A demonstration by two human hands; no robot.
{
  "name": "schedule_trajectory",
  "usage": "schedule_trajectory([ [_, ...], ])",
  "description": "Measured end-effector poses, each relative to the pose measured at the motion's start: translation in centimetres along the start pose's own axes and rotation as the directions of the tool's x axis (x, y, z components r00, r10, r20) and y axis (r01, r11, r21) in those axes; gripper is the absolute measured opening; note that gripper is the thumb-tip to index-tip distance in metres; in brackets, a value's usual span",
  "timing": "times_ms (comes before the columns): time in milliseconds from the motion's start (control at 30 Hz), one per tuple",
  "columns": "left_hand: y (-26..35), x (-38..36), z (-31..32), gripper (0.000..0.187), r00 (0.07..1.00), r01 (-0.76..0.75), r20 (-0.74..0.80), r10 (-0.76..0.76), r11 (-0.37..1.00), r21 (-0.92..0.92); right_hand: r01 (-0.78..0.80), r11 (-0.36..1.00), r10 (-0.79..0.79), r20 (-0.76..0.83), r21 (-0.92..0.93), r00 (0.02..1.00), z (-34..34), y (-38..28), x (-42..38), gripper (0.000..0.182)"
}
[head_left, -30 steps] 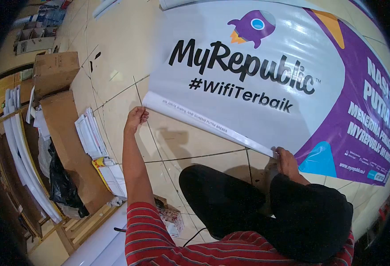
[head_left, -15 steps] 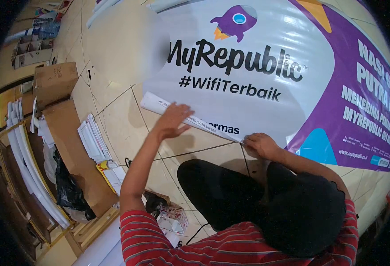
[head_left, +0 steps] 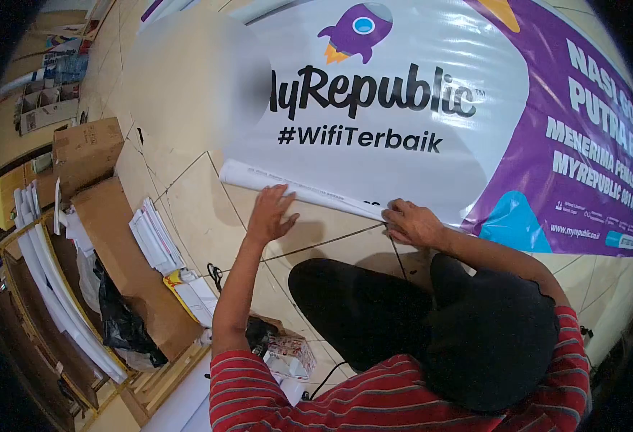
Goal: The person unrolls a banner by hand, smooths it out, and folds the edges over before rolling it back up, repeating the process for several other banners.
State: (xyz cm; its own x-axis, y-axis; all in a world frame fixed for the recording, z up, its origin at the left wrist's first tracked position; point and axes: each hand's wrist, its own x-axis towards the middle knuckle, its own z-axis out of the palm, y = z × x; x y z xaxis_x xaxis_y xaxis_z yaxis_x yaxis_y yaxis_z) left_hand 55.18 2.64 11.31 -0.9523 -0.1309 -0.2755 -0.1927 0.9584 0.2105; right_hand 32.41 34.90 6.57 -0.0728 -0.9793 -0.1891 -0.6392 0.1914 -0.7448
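A large printed vinyl banner (head_left: 360, 162) in white and purple lies on the tiled floor, with a purple rocket and black lettering on it. Its near edge is turned into a narrow white roll (head_left: 248, 176). My left hand (head_left: 272, 216) rests against the near side of this roll, fingers stretched and spread. Farther right, my right hand (head_left: 414, 222) has curled fingers gripping the roll's right end. The roll covers most of a line of black print near that end.
Cardboard boxes (head_left: 90, 147), a stack of white papers (head_left: 154, 234) and a black plastic bag (head_left: 118, 309) are at the left. Scissors (head_left: 216, 276) lie on the floor near my left forearm. A blurred patch hides the banner's upper left.
The roll has turned away from me, hiding more of the black print. My left hand has slid from on top of the roll to its near side; my right hand has moved slightly up and left.
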Motion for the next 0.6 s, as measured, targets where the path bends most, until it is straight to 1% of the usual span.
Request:
schedule_trajectory([
  [33, 0.3, 0.2, 0.6, 0.047, 1.000, -0.001, 0.005, 0.001, 1.000, 0.000, 0.022, 1.000, -0.022, -0.006, -0.014, 1.000, -0.2, 0.1, 0.1, 0.032],
  [100, 0.5, 1.1, 1.7, 0.051, 0.996, -0.084, 0.022, 0.083, 0.996, 0.032, 0.044, 0.998, -0.044, -0.016, -0.033, 0.999, 0.0, 0.4, 0.2, 0.031],
  [133, 0.3, 1.5, 1.9, 0.052, 0.998, -0.054, 0.020, 0.053, 0.997, 0.055, 0.074, 0.996, -0.076, -0.032, -0.045, 0.997, 0.7, 0.9, 0.3, 0.030],
  [167, -0.1, 1.9, 1.9, 0.052, 0.998, -0.066, 0.015, 0.065, 0.996, 0.055, 0.101, 0.993, -0.104, -0.051, -0.059, 0.993, 1.1, 1.3, 0.3, 0.028],
  [200, -0.2, 2.4, 1.4, 0.052, 0.998, -0.062, -0.017, 0.064, 0.995, 0.080, 0.087, 0.994, -0.091, -0.056, -0.065, 0.994, 1.1, 1.5, 0.3, 0.028],
  [233, -0.1, 2.8, 1.0, 0.051, 0.997, -0.058, -0.049, 0.063, 0.993, 0.100, 0.107, 0.991, -0.112, -0.058, -0.087, 0.992, 1.2, 1.5, 0.3, 0.028],
  [267, 0.1, 3.2, 0.6, 0.052, 0.999, -0.039, -0.018, 0.041, 0.994, 0.101, 0.123, 0.986, -0.130, -0.059, -0.111, 0.990, 1.2, 1.6, 0.3, 0.028],
  [300, 0.9, 4.0, -0.1, 0.052, 0.998, -0.060, -0.027, 0.063, 0.994, 0.090, 0.038, 0.999, -0.038, -0.022, -0.011, 0.999, 1.0, 1.6, 0.6, 0.030],
  [333, 1.9, 4.8, -0.6, 0.052, 0.997, -0.080, -0.003, 0.081, 0.991, 0.110, -0.062, 0.994, 0.060, 0.020, 0.085, 0.998, 0.6, 1.4, 1.3, 0.032],
  [367, 3.2, 6.0, -0.7, 0.053, 0.993, -0.119, 0.016, 0.118, 0.986, 0.120, -0.241, 0.947, 0.231, 0.073, 0.211, 0.970, 0.9, 1.4, 2.5, 0.035],
  [400, 4.8, 7.4, -0.6, 0.055, 0.984, -0.175, 0.037, 0.174, 0.983, 0.058, -0.431, 0.843, 0.410, 0.133, 0.323, 0.902, 0.7, 1.5, 3.5, 0.038],
  [433, 6.9, 8.6, -0.8, 0.056, 0.971, -0.231, 0.076, 0.226, 0.971, 0.064, -0.448, 0.816, 0.446, 0.093, 0.366, 0.890, -0.4, 1.4, 4.2, 0.044],
  [467, 8.6, 9.8, -0.2, 0.057, 0.955, -0.294, 0.049, 0.292, 0.954, 0.052, -0.499, 0.799, 0.467, 0.177, 0.335, 0.866, -1.5, 1.7, 4.7, 0.040],
  [500, 10.2, 11.0, 0.5, 0.058, 0.950, -0.312, 0.036, 0.311, 0.950, 0.018, -0.547, 0.756, 0.533, 0.148, 0.360, 0.833, 1.9, 4.0, 6.0, 0.043],
  [533, 10.9, 11.9, 1.8, 0.060, 0.941, -0.338, -0.002, 0.338, 0.941, 0.018, -0.550, 0.785, 0.562, 0.047, 0.285, 0.826, 1.7, 3.8, 6.5, 0.051],
  [567, 10.9, 12.9, 2.9, 0.055, 0.934, -0.347, -0.073, 0.351, 0.936, 0.065, -0.499, 0.787, 0.527, 0.023, 0.364, 0.849, -0.7, 2.6, 5.6, 0.061],
  [600, 10.9, 14.0, 3.6, 0.045, 0.969, -0.245, 0.039, 0.243, 0.969, 0.044, -0.383, 0.896, 0.402, -0.045, 0.224, 0.915, -2.9, 1.4, 4.1, 0.062],
])
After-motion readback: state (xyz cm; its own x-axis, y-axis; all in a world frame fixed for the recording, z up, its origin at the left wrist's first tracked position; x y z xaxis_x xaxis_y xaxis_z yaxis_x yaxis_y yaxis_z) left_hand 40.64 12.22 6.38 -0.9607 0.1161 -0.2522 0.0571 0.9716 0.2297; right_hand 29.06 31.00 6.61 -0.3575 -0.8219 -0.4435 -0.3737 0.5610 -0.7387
